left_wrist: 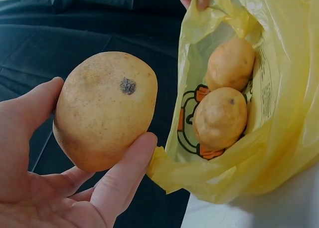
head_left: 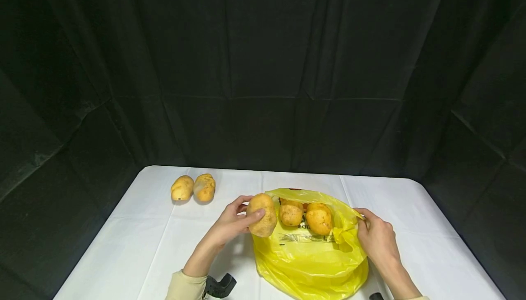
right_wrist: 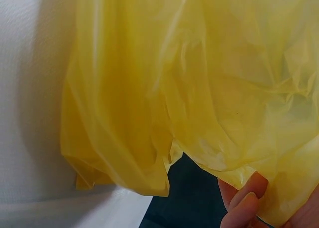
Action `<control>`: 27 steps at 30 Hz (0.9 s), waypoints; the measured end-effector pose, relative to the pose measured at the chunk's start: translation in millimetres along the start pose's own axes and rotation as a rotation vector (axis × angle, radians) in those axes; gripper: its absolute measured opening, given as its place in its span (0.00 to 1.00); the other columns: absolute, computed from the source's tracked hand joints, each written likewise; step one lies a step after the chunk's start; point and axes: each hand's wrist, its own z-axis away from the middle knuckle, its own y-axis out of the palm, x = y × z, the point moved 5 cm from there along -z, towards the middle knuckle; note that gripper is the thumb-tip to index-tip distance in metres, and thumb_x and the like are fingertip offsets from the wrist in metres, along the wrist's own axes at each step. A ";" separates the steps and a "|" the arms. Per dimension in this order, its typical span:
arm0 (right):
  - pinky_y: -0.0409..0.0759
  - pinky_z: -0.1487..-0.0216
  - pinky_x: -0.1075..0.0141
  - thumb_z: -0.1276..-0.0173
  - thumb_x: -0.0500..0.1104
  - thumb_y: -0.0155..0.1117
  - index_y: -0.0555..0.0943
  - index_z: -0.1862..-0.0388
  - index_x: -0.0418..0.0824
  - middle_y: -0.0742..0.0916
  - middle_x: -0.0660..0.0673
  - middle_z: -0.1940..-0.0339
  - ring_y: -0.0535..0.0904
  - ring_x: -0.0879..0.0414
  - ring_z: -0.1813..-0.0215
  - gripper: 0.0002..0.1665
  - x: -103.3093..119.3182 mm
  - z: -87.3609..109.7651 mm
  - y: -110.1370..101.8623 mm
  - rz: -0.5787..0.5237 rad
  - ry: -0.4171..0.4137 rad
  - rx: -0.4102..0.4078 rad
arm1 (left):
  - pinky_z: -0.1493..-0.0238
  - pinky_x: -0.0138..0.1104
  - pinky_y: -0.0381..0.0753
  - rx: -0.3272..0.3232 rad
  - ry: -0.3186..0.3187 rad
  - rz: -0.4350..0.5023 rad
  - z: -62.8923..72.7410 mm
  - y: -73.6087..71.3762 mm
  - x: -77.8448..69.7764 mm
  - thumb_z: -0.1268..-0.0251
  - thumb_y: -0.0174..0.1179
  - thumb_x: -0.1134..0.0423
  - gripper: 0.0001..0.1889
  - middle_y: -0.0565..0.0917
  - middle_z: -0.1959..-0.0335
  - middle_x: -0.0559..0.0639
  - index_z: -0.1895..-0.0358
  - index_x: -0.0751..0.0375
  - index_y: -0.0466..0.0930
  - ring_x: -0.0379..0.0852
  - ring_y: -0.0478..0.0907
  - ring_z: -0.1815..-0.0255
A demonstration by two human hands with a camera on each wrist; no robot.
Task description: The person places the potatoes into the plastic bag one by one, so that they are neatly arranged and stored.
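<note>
My left hand (head_left: 232, 222) grips a potato (left_wrist: 104, 111) between thumb and fingers, with a dark spot on its skin. It is at the left edge of the mouth of a yellow plastic bag (head_left: 308, 263). Two more potatoes (head_left: 291, 212) lie side by side inside the bag, seen through its gaping mouth. My right hand (head_left: 377, 238) pinches the bag's rim on the right side. In the right wrist view, the fingertips (right_wrist: 254, 183) hold the thin plastic, and folds of the bag fill most of the picture.
Another pair of potatoes (head_left: 182, 188) rests at the back left of the white-covered table (head_left: 135, 240). Black cloth (head_left: 263, 71) hangs behind the table and along both sides. A black wrist mount (head_left: 219, 286) is by the left sleeve.
</note>
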 end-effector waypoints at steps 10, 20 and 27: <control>0.69 0.72 0.60 0.32 0.32 0.55 0.80 0.45 0.33 0.86 0.35 0.65 0.72 0.51 0.75 0.18 0.7 0.6 -1.0 0.000 -0.006 -0.009 | 0.61 0.37 0.81 0.031 0.002 -0.005 -3.9 15.4 -3.8 0.36 0.66 0.50 0.33 0.77 0.49 0.59 0.35 0.65 0.67 0.47 0.81 0.59; 0.70 0.71 0.59 0.32 0.33 0.55 0.81 0.45 0.33 0.86 0.35 0.66 0.72 0.51 0.75 0.17 0.8 0.9 -2.7 -0.005 -0.011 -0.020 | 0.60 0.40 0.81 0.052 -0.015 -0.026 -12.7 32.6 5.2 0.37 0.66 0.49 0.34 0.76 0.49 0.58 0.34 0.64 0.66 0.48 0.80 0.60; 0.69 0.73 0.61 0.32 0.32 0.55 0.80 0.45 0.33 0.86 0.36 0.67 0.71 0.52 0.76 0.17 0.9 0.2 -2.2 -0.004 -0.006 -0.014 | 0.60 0.42 0.82 0.057 -0.024 -0.018 -18.1 44.0 9.5 0.37 0.67 0.50 0.33 0.77 0.51 0.57 0.35 0.64 0.68 0.48 0.79 0.60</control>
